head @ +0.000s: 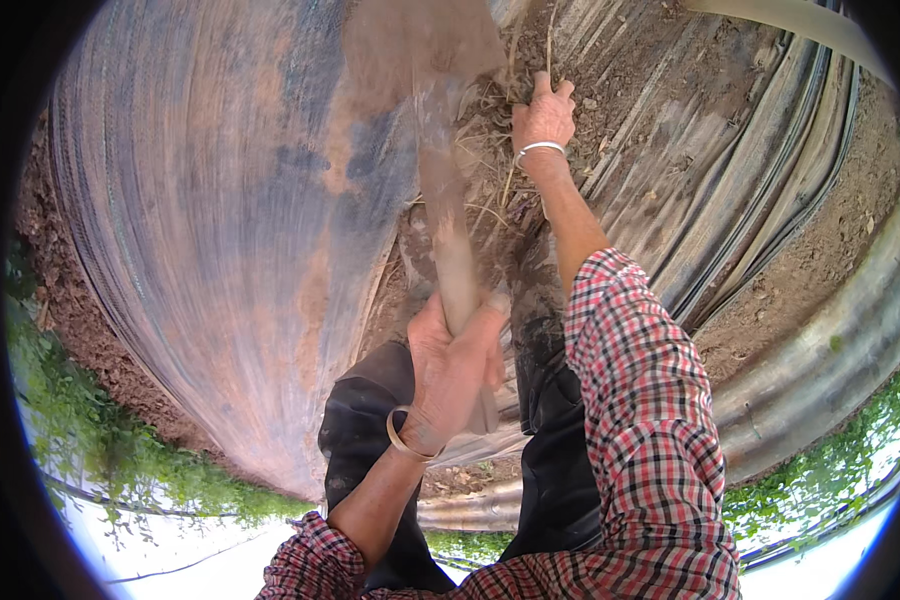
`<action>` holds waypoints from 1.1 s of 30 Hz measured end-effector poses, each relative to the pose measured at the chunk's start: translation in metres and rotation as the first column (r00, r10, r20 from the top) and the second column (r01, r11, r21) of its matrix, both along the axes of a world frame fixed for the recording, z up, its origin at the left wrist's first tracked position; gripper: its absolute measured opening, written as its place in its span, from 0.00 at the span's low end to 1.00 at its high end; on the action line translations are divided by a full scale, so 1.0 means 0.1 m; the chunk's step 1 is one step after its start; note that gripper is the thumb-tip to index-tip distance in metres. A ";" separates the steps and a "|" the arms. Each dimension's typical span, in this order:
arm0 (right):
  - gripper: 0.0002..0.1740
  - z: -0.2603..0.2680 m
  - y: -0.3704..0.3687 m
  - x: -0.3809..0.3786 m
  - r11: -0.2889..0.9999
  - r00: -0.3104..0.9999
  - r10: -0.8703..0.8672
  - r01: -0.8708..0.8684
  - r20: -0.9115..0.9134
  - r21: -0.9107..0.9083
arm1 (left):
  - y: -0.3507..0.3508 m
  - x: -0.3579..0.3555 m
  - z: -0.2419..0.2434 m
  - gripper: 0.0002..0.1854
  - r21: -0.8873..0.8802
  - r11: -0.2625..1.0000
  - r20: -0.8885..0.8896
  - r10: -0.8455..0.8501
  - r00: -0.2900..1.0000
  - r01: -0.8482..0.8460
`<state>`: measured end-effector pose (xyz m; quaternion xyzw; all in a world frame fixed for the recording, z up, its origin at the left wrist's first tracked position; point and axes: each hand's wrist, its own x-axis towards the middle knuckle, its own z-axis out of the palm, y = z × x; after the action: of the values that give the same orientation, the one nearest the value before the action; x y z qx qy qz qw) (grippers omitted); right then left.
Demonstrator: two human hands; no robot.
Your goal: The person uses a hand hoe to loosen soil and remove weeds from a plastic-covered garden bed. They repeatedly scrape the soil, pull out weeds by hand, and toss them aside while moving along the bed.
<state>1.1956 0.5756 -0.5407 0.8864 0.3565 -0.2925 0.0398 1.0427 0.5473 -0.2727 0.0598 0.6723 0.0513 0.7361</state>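
My left hand [457, 360], with a bracelet at the wrist, is closed around the wooden handle [454, 270] of a tool with a broad, mud-coloured blade [420, 45], blurred at the top of the view; it looks like a shovel or hoe. Farther forward and to the right, my right hand [544, 116] reaches down to dry stalks [495, 97] lying on the soil. Its fingers are bent around or against a thin stem [550, 45]; whether they grip it is hard to tell.
Dusty woven ground sheet [232, 187] spreads at the left, and a folded, rumpled sheet [720, 187] lies at the right. Loose soil [765, 300] runs beside a pale plastic-like strip [825, 375]. A pale curved bar [802, 22] crosses the top right. Green plants [112, 450] border the lower edges.
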 end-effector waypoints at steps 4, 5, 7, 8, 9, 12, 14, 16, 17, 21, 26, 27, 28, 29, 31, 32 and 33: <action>0.18 0.25 -0.16 0.54 0.945 0.945 -0.239 0.279 -0.223 0.168 | -0.01 -0.02 -0.06 0.09 -0.032 0.999 -0.001 -0.004 1.000 0.004; 0.21 0.35 -0.19 0.72 0.922 0.923 -0.276 0.333 -0.268 0.197 | -0.02 -0.03 -0.07 0.09 -0.021 1.000 0.011 0.000 1.000 0.000; 0.21 0.65 -0.33 1.17 0.952 0.955 -0.137 0.200 -0.262 0.231 | -0.05 -0.04 -0.11 0.10 -0.026 1.000 0.018 0.014 1.000 -0.013; 0.21 0.80 -0.43 1.42 0.946 0.935 -0.208 0.267 -0.289 0.185 | -0.06 -0.05 -0.14 0.10 -0.028 1.000 0.015 0.004 1.000 -0.004; 0.22 0.95 -0.54 1.69 0.957 0.953 -0.172 0.222 -0.251 0.187 | -0.07 -0.06 -0.16 0.10 -0.021 1.000 0.020 0.004 1.000 -0.004; 0.21 1.65 -1.18 2.63 0.972 0.988 -0.115 0.134 -0.107 0.192 | -0.09 -0.09 -0.23 0.11 -0.016 1.000 0.035 0.008 0.999 -0.007; 0.12 2.40 -1.81 3.14 0.998 1.000 0.025 -0.025 0.001 0.062 | -0.10 -0.10 -0.27 0.11 -0.014 1.000 0.046 0.021 0.999 -0.020; 0.20 3.29 -2.52 3.39 0.927 0.953 0.193 -0.099 0.234 -0.363 | -0.13 -0.10 -0.30 0.10 -0.013 1.000 0.039 0.018 0.999 -0.017; 0.24 3.72 -2.85 3.44 0.518 0.927 0.312 0.017 0.207 -0.855 | -0.14 -0.10 -0.31 0.10 -0.015 1.000 0.037 0.013 0.999 -0.012; 0.38 4.57 -3.77 3.19 0.069 0.942 0.332 0.033 0.054 -0.997 | -0.18 -0.12 -0.32 0.10 -0.005 0.997 0.013 -0.082 0.997 0.082; 0.32 2.35 -3.02 2.75 0.846 0.953 0.289 -0.299 -0.093 -0.442 | -0.18 -0.17 -0.32 0.10 0.009 0.984 0.033 -0.176 0.984 0.175; 0.31 1.77 -2.61 2.63 0.890 0.976 0.074 -0.157 -0.204 -0.429 | -0.17 -0.18 -0.31 0.10 0.004 0.977 0.037 -0.213 0.976 0.213; 0.30 1.22 -2.19 2.39 0.946 0.943 0.271 -0.298 -0.195 -0.130 | -0.16 -0.18 -0.30 0.11 0.007 0.977 0.021 -0.215 0.976 0.215; 0.31 0.85 -1.71 2.25 0.944 0.913 0.319 -0.331 -0.254 -0.003 | -0.14 -0.19 -0.29 0.11 0.005 0.974 0.010 -0.225 0.974 0.225; 0.34 0.27 -0.73 1.93 0.883 0.878 0.469 -0.467 -0.098 0.046 | -0.12 -0.19 -0.24 0.11 0.055 0.964 -0.003 -0.261 0.965 0.260; 0.34 0.13 -0.31 1.85 0.882 0.881 0.468 -0.470 -0.069 -0.025 | -0.11 -0.19 -0.21 0.11 0.027 0.960 -0.007 -0.277 0.961 0.278; 0.33 0.01 0.08 1.78 0.887 0.889 0.456 -0.457 -0.030 -0.070 | -0.11 -0.19 -0.17 0.11 0.011 0.957 -0.006 -0.289 0.957 0.289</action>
<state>1.3740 0.5840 -0.5395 0.7738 0.5439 -0.2936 0.1383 1.0235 0.5367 -0.2897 0.1619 0.6578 -0.0528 0.7337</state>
